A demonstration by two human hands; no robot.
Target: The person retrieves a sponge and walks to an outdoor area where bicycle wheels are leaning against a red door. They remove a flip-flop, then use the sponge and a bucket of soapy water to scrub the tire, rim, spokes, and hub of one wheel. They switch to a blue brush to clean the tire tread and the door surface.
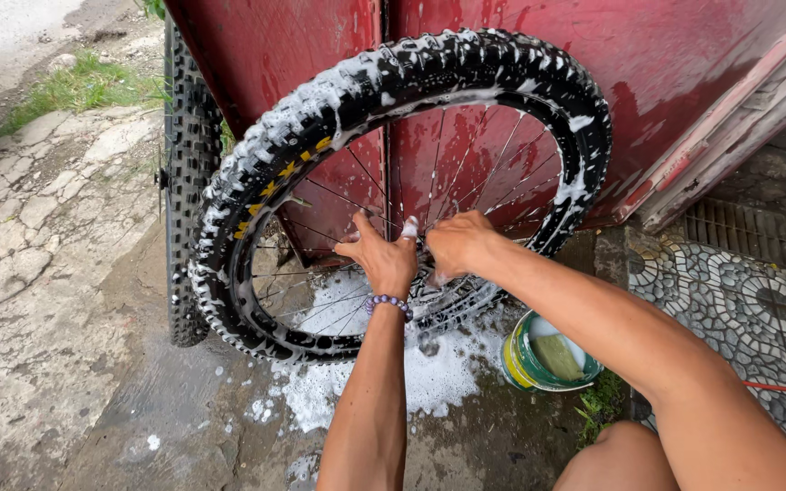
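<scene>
Leaning against the red metal wall [502, 55], the soapy bicycle wheel [393, 82] stands upright on wet ground, its knobby tyre lathered most of the way round; the spokes look only partly foamed. A 2nd wheel [188, 182] behind shows no suds. Your left hand [384, 259] is spread on the spokes near the hub; your right hand [457, 244] is curled there, contents hidden. Green bucket [525, 364] sits near.

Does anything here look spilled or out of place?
White foam has run off the soapy bicycle wheel and pooled on the wet ground beneath it, beside the green bucket. Both hands, left and right, are at the hub. Nothing looks damaged.
</scene>
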